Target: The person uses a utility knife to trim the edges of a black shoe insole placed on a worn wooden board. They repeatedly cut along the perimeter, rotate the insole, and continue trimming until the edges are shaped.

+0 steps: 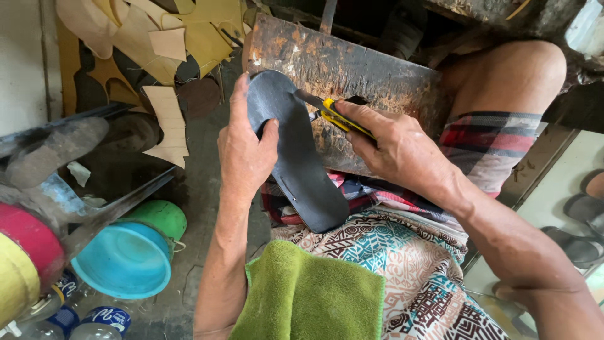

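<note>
Dark grey shoe sole [296, 157] held upright over the lap, lower end resting on the patterned cloth [402, 264]. Left hand [245, 151] closed around the sole's left edge, thumb pressed on its face. Right hand [393, 148] to the sole's right, gripping a yellow utility knife [333, 115], blade touching the sole's upper right edge. Worn wooden board [343, 72] behind the sole. Green towel [314, 296] below it; blue bowl [126, 259] well left.

Green towel [314, 296] across patterned cloth [409, 264]; blue plastic bowl [123, 261] beside green bowl [165, 217]; tan leather offcuts [157, 44] heaped on floor; worn wooden board [352, 69] against knee; sandals [582, 223] at right.
</note>
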